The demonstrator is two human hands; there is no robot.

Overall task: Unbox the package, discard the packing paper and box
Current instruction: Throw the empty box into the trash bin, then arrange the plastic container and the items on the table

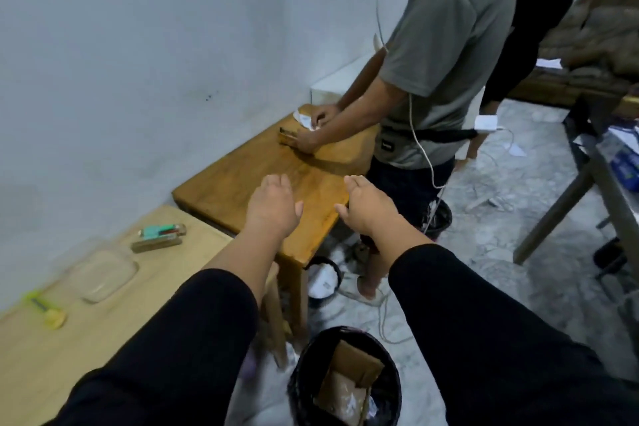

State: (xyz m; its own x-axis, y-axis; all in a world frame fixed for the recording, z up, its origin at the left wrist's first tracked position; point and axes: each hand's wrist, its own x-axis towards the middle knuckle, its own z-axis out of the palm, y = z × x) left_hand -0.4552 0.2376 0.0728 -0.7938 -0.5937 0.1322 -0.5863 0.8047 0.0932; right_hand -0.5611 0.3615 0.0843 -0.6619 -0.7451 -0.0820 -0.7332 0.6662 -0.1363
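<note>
1. L hand [273, 205] is held out ahead, palm down, fingers loose and spread a bit, holding nothing. It hangs over the near end of the dark wooden table [242, 180].
2. R hand [368, 206] is the same: palm down, relaxed, nothing in it, over that table's near corner & just beside the L hand, w/ a gap between them. Both arms wear black sleeves.
3. The cardboard box [352, 365], flattened/folded, sits inside the black mesh bin [304, 373] on the floor at bottom centre, below & between the two forearms.
4. A brownish packing-paper piece [344, 398] lies in the same bin, just in front of the box, touching it. White scraps show at the bin's bottom; can't tell what they are.
5. Light wooden table [114, 318] at lower left, butted against the dark one. On it: a clear plastic container [103, 275], a yellow-handled tool [45, 308] (blurred), and a small green & brown item [160, 235] near the wall.
6. A 2nd person in a grey T-shirt [446, 45] stands at the far end of the dark table, both hands on small items there; too small to id.
7. A 2nd black bin [323, 278] w/ white stuff inside sits on the marble-look floor by the dark table's leg.
</note>
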